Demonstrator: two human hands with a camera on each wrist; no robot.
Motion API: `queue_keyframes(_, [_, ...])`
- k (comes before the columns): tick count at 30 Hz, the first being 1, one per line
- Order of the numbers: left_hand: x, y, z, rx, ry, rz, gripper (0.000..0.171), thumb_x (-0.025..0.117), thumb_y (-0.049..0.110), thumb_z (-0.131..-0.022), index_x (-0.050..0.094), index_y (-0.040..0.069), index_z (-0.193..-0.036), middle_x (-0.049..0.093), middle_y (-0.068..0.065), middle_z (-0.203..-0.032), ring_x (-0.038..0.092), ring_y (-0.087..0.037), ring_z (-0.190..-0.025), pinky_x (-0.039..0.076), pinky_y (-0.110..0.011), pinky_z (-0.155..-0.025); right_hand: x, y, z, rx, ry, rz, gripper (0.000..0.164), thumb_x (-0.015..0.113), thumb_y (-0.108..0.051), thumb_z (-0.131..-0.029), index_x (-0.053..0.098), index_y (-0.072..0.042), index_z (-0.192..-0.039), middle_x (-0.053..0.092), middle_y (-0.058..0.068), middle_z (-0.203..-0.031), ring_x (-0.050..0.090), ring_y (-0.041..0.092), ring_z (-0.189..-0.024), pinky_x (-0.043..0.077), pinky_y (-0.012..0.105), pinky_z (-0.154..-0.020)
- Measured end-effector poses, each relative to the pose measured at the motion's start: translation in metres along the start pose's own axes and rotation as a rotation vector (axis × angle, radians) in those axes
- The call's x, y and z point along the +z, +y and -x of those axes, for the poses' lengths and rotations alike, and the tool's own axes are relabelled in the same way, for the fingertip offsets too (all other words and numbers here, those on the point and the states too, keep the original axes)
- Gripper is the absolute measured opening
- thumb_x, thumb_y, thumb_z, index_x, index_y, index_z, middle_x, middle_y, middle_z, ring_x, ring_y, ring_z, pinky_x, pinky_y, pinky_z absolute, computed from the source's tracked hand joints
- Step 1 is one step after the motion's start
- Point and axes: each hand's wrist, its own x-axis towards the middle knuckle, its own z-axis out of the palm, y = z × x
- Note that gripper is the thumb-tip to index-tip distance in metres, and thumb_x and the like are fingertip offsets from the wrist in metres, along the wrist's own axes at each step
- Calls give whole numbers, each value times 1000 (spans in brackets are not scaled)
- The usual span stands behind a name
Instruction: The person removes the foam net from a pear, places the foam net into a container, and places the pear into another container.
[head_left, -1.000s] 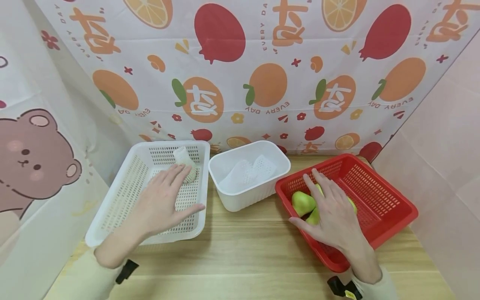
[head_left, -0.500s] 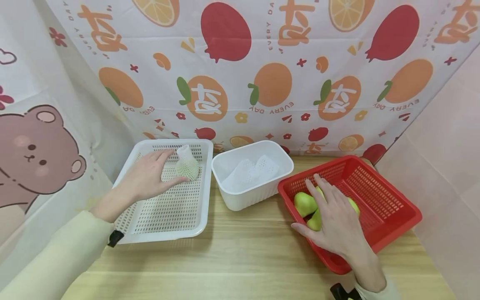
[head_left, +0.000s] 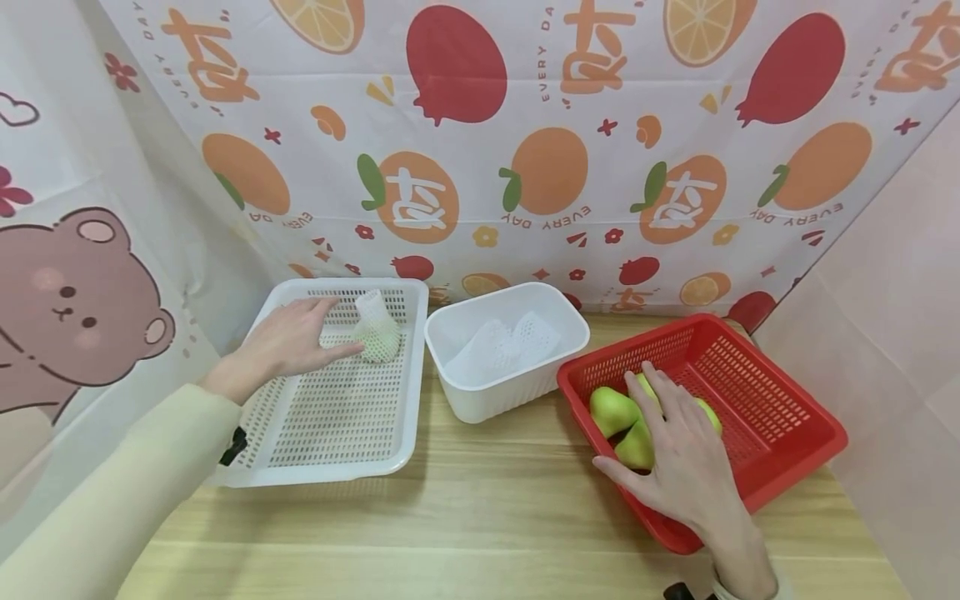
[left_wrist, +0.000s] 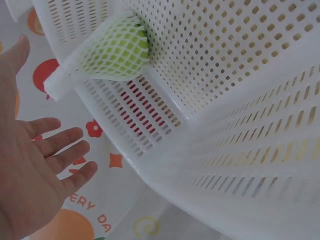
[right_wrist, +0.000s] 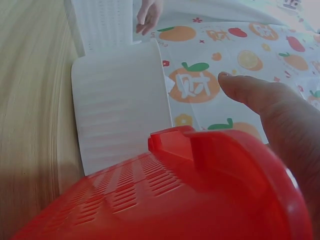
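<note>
My left hand (head_left: 288, 342) hovers over the white basket (head_left: 341, 468), its fingers extended and nothing in its grasp. Beside its fingertips lies a pear in a white foam net (head_left: 378, 333), near the basket's back; the left wrist view shows green fruit (left_wrist: 131, 50) through the mesh. Over the red basket (head_left: 806, 454) is my right hand (head_left: 682, 462), fingers spread and holding nothing. Several green pears (head_left: 611, 410) lie beneath and beside it, partly covered by the hand. In the right wrist view only the thumb (right_wrist: 265, 97) shows, above the red rim.
Between the two baskets stands a white bin (head_left: 480, 404) with white foam nets (head_left: 491, 350) inside. All three containers rest on a wooden table (head_left: 487, 508). A fruit-print cloth (head_left: 465, 183) hangs close behind them, and more cloth bounds both sides.
My left hand has drawn back to the left, uncovering the netted pear. My right hand stays over the pears, shifted slightly right and nearer. The view has moved a little.
</note>
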Motion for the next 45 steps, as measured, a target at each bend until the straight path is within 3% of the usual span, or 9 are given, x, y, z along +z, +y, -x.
queue_keyframes(12, [11, -1, -32, 17, -52, -30, 103, 63, 69, -93, 36, -4, -159, 39, -32, -164, 41, -55, -147, 38, -72, -118, 0, -5, 4, 10, -37, 21, 114, 88, -67, -67, 45, -16, -159, 44, 16, -165, 49, 39, -145, 49, 64, -112])
queue_keyframes(22, [24, -1, -56, -41, -127, -24, 110, 64, 71, -91, 29, -6, -162, 29, -33, -168, 31, -55, -154, 30, -71, -124, 0, -9, 4, -7, -47, 26, 113, 87, -69, -66, 48, -16, -158, 45, 16, -165, 45, 38, -148, 47, 63, -113])
queue_keyframes(31, [35, -6, -62, -66, -180, -20, 108, 66, 72, -89, 36, -4, -160, 38, -35, -163, 38, -55, -149, 34, -71, -121, 0, -8, 4, -14, -75, 32, 115, 84, -71, -67, 43, -18, -161, 43, 15, -166, 42, 37, -150, 47, 64, -114])
queue_keyframes(36, [44, -8, -66, -64, -193, -27, 103, 69, 73, -86, 47, -2, -153, 50, -32, -153, 51, -50, -138, 42, -68, -117, 1, -7, 4, -16, -70, 32, 116, 85, -70, -68, 42, -19, -162, 43, 14, -166, 42, 37, -150, 47, 64, -114])
queue_keyframes(39, [49, -9, -69, -54, -193, -35, 91, 71, 72, -85, 59, -1, -138, 63, -25, -132, 61, -40, -114, 53, -60, -104, 2, -6, 4, -23, -56, 33, 116, 86, -69, -68, 42, -18, -162, 43, 15, -166, 43, 37, -150, 47, 64, -114])
queue_keyframes(42, [54, -8, -72, -41, -183, -36, 81, 74, 71, -83, 64, 1, -123, 65, -17, -115, 59, -31, -96, 56, -53, -90, 2, -6, 4, -27, -49, 33, 115, 86, -68, -68, 43, -17, -161, 44, 15, -165, 43, 37, -149, 47, 64, -113])
queue_keyframes(45, [58, -7, -74, -43, -176, -27, 85, 78, 69, -81, 61, 3, -131, 66, -17, -118, 60, -30, -98, 57, -53, -94, 1, -5, 4, -24, -51, 33, 114, 85, -69, -68, 43, -18, -161, 45, 15, -165, 44, 37, -149, 48, 64, -112])
